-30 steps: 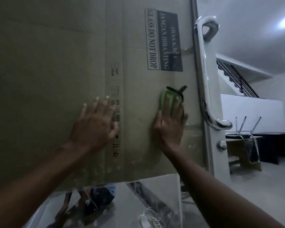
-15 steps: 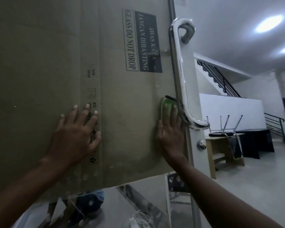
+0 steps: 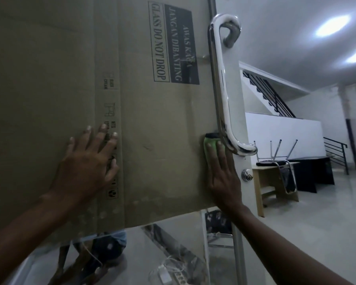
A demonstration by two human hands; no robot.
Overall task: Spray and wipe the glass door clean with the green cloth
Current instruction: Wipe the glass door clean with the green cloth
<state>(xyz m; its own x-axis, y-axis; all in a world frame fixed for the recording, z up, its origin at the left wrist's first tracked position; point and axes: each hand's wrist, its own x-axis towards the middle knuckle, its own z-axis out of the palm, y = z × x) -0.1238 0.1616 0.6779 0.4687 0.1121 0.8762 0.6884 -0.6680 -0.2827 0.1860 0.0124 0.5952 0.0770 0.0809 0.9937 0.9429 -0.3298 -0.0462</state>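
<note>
Right hand point(image 3: 222, 173), lower centre-right of the frame, pressing flat with straight fingers on the green cloth point(image 3: 211, 146), pinning it against the glass door point(image 3: 173, 239) just beside the lower bend of the chrome handle point(image 3: 221, 95). Left hand point(image 3: 86, 163), centre-left, lying open with fingers spread on the glass. Brown cardboard point(image 3: 49, 79) showing behind the pane, filling the upper left. Desk point(image 3: 275, 182) standing at the right edge.
</note>
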